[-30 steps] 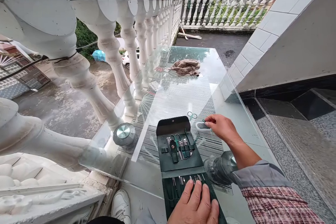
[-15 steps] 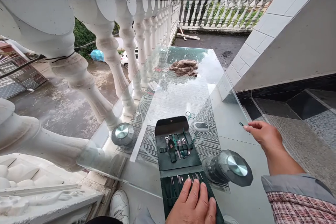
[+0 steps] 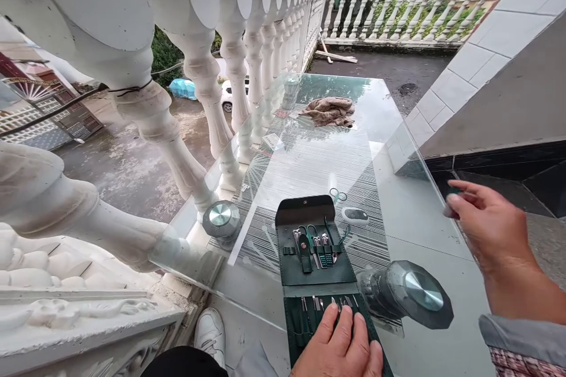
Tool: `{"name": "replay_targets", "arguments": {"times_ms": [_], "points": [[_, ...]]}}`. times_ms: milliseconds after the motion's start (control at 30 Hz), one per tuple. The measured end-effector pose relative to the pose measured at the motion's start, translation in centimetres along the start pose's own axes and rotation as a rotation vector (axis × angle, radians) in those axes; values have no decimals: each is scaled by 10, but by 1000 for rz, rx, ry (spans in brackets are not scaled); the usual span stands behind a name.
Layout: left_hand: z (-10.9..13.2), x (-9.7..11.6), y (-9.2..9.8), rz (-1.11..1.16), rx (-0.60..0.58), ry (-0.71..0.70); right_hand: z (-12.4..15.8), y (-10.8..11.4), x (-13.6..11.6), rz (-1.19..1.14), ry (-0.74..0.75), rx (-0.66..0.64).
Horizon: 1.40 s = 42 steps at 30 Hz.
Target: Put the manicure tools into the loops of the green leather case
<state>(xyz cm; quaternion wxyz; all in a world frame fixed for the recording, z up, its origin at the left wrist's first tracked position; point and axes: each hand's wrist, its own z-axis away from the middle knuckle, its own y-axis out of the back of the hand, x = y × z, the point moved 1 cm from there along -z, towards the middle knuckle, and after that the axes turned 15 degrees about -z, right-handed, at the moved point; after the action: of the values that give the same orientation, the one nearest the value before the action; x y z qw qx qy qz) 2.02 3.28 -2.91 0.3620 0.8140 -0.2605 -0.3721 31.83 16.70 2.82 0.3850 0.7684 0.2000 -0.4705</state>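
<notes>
A dark green manicure case [image 3: 318, 291] lies unfolded on the glass table top. Its upper flap holds nail clippers [image 3: 325, 250], green-handled scissors [image 3: 309, 232] and other small tools in loops; slim metal tools stand in the lower pocket. My left hand [image 3: 342, 341] rests on the lower part, fingers laid flat over the tool tips. Off to the right, past the glass edge, my right hand [image 3: 495, 224] pinches a small dark green piece [image 3: 454, 191], mostly hidden by the fingers. Small green scissors [image 3: 338, 195] and a white-and-grey oval device [image 3: 355, 216] lie beyond the case.
A crumpled brown cloth [image 3: 329, 112] sits toward the far end of the glass table [image 3: 318, 159]. Faceted table supports with metal caps show at left [image 3: 221, 215] and right [image 3: 422, 291]. A white balustrade [image 3: 198, 76] runs along the left; a tiled wall edge [image 3: 469, 65] rises at right.
My right hand has moved right and slightly up in the view, its fingers now covering more of the small green piece. My left hand stays on the case while the view shifts.
</notes>
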Motion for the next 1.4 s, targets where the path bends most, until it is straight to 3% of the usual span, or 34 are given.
{"name": "replay_targets", "arguments": {"times_ms": [33,67,133,267,400,667,1000,1200,1400], "points": [[0,0,0,-2,5,9,9,-12,-21,-159,-40,12],[0,1,0,-3,10,19,21,-26,-43,-287,-54,-62],[1,1,0,-6,16,30,47,-58,-79,-448,-72,-302],[2,3,-1,-13,16,29,96,-112,-110,-550,-94,-699],[2,4,-1,15,72,119,116,-139,-105,-430,-19,-721],[1,6,-2,34,115,177,121,-151,-97,-232,116,-779],[1,6,-6,8,174,177,118,-160,-90,-282,-1,-768],[2,8,-7,3,155,159,120,-167,-84,-313,-137,-857],[2,7,-5,-8,117,157,115,-167,-83,-351,-135,-833]]}}
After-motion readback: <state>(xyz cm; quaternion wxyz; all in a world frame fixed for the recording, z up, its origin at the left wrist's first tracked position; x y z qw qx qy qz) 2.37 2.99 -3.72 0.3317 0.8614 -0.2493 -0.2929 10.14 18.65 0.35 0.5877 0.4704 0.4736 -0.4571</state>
